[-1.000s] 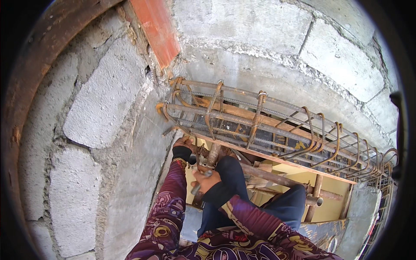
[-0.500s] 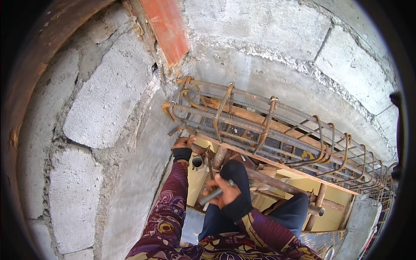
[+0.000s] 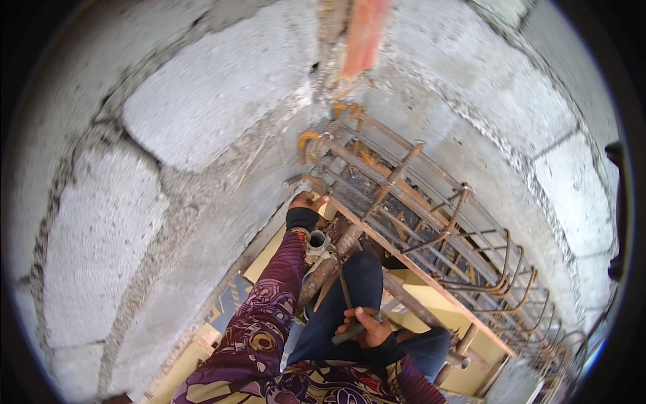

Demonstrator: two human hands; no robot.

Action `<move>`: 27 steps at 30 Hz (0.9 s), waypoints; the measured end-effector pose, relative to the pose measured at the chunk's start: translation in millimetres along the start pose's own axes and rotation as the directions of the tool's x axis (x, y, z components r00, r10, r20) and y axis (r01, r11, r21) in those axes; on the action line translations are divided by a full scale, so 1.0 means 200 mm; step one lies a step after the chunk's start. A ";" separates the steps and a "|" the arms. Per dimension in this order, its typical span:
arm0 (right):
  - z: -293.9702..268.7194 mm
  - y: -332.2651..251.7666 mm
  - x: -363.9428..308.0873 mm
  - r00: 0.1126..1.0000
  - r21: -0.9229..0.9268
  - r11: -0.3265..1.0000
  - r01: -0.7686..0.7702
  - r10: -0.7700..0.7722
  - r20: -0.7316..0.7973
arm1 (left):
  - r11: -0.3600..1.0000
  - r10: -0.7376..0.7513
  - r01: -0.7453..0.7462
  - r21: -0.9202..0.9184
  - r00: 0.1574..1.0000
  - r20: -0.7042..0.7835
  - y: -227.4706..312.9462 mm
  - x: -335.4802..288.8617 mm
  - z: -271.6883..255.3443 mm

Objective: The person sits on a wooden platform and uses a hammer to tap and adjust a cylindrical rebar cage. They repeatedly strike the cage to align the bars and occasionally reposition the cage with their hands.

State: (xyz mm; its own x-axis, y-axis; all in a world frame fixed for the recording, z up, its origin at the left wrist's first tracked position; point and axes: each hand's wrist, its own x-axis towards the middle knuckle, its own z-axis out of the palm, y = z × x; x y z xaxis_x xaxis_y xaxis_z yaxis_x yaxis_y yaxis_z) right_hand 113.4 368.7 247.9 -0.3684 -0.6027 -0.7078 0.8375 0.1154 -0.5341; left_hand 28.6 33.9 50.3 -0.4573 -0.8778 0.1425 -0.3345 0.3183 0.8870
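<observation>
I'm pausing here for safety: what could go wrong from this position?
The left hand is close to the rusty end of the rebar cage, so a slip might scrape it. The grey cylindrical tool in the right hand could, if dropped, fall between the rusty pipes.

Gry tool [image 3: 345,334], purp patterned sleeves [image 3: 259,323]
</observation>
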 end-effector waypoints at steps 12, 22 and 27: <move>-0.10 0.10 0.02 0.984 0.165 0.974 0.156 -0.168 0.065 | 0.961 -0.040 0.052 -0.271 0.998 0.049 -0.15 -0.33 -0.04; -0.11 0.14 0.03 0.982 0.264 0.954 0.140 -0.168 0.087 | 0.985 -0.136 0.137 0.104 0.991 -0.010 0.06 -0.42 0.01; -0.21 0.16 0.05 0.979 0.357 0.922 0.148 -0.188 0.080 | 0.882 -0.014 -0.056 0.469 0.990 0.144 0.32 -0.46 -0.08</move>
State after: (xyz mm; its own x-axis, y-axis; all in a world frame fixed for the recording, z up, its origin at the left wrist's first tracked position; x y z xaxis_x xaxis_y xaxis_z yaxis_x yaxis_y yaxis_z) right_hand 120.3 398.9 204.9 -0.4861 -0.6748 -0.5553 0.8618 -0.2646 -0.4328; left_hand 62.6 129.8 101.1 -0.5661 -0.8217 0.0655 -0.6557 0.4971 0.5682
